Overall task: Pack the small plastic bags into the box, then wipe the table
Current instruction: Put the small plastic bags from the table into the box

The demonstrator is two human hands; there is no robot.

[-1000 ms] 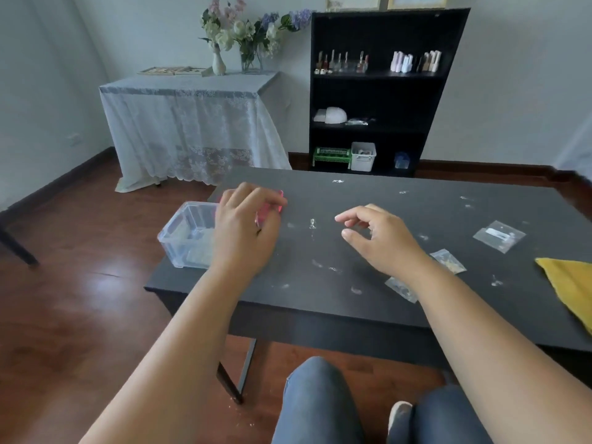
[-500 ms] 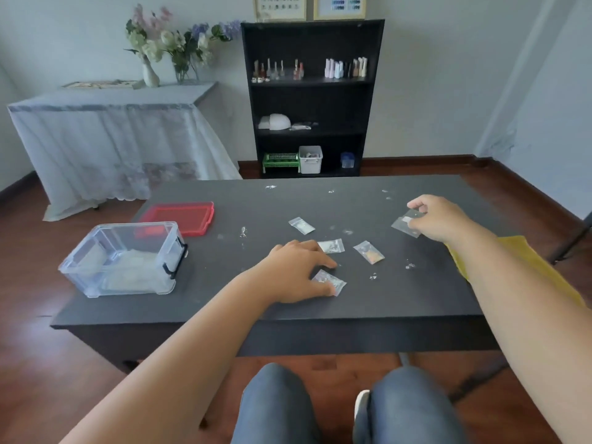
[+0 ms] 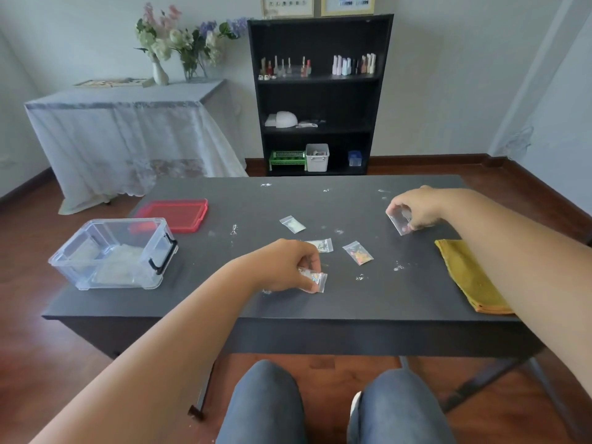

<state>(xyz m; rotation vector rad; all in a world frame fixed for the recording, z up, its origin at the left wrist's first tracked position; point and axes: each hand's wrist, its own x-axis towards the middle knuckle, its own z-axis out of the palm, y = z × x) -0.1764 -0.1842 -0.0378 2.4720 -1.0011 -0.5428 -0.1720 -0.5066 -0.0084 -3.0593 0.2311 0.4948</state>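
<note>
Head view, read left to right: a clear plastic storage box with black latches [image 3: 112,254] stands open at the left end of the dark rectangular table [image 3: 288,315], with pale contents already lying on its floor; its flat red plastic lid [image 3: 173,214] lies just behind it. Near the front edge, the left hand [image 3: 282,267] pinches a small clear plastic bag of glittery bits [image 3: 315,280] between thumb and curled fingers, the bag still low at the tabletop. Three further bags lie loose mid-table: a small clear bag with white contents [image 3: 292,224], a small clear bag with pale contents [image 3: 322,245] and a small clear bag of orange pieces [image 3: 358,253]. The right hand [image 3: 416,209] grips a small clear bag held on edge [image 3: 398,221] toward the far right. A folded yellow cloth [image 3: 467,277] lies untouched at the right end. White specks are scattered over the surface. Judgement: the packing step is in hand, at the gathering stage. The next move calls for carrying both held bags leftward across the table to the open box, releasing them inside, then returning for the three remaining; wiping comes after.
</note>
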